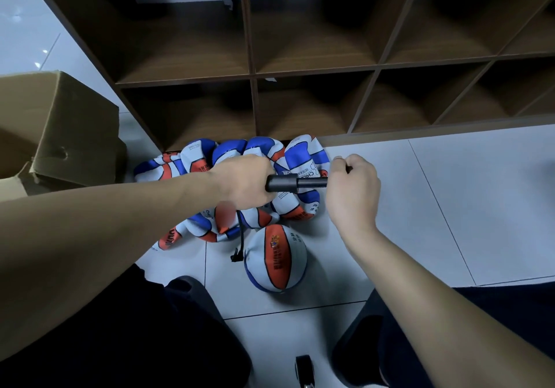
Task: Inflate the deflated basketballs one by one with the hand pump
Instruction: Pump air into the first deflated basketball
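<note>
Fingers (240,174) of the left hand (243,182) grip the pump (288,182); the right hand (353,189) grasps its handle. One ball (274,258) looks nearly round. Behind it, the flat balls (228,159) remain.

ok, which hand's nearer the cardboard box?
Left. The left hand grips the pump barrel on the side toward the box; the right hand holds the handle, farther off.

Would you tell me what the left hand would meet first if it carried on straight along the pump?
Likely the right hand, which grips the handle end of the pump held by the left hand.
</note>
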`<state>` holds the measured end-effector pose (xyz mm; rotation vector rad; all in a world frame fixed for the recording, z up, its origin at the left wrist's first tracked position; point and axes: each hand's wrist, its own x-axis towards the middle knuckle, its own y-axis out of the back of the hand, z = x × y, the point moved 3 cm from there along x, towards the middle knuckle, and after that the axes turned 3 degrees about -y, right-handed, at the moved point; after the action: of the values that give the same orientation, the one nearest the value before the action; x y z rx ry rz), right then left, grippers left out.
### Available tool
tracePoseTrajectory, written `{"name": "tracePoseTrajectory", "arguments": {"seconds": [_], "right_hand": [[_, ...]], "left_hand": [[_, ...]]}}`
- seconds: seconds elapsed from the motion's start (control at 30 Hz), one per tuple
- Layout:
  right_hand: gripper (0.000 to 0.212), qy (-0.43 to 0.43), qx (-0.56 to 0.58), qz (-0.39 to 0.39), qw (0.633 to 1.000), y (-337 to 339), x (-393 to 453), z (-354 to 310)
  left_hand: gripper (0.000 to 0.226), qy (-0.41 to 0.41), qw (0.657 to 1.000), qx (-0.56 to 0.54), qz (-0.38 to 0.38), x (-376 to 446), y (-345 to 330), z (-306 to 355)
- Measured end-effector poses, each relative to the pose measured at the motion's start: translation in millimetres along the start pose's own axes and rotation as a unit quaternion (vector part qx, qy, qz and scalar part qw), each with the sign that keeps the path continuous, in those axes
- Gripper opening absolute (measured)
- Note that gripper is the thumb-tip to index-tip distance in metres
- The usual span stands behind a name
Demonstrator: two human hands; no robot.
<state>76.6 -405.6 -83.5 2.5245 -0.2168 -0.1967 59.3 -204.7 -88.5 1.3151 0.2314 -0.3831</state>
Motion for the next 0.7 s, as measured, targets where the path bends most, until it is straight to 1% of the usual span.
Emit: {"name": "tracePoseTrajectory", "arguments": {"seconds": [0.17, 0.37, 0.5, 0.6, 0.7], "right_hand": [[0.041, 0.001, 0.017, -0.029, 0.999, -5, -3, -6], [0.043, -0.002, 0.014, -0.085, 0.996, -16, -13, -5], [0.044, -0.007, 0.021, -0.106, 0.994, -20, -14, -4], [0.043, 0.000, 0.016, -0.130, 0.991, -16, -9, -9], [0.042, -0.024, 0.014, -0.144, 0.989, -5, -1, -9]], "left_hand": [[0.023, 0.003, 1.000, 0.002, 0.018, 3, -1, 9], [0.019, -0.013, 1.000, 0.013, 0.019, 3, -4, 14], [0.016, -0.026, 0.999, 0.017, 0.028, 2, -5, 18], [0.018, -0.035, 0.999, 0.013, 0.036, 1, 0, 16], [0.023, -0.045, 0.998, 0.004, 0.045, 1, 5, 12]]}}
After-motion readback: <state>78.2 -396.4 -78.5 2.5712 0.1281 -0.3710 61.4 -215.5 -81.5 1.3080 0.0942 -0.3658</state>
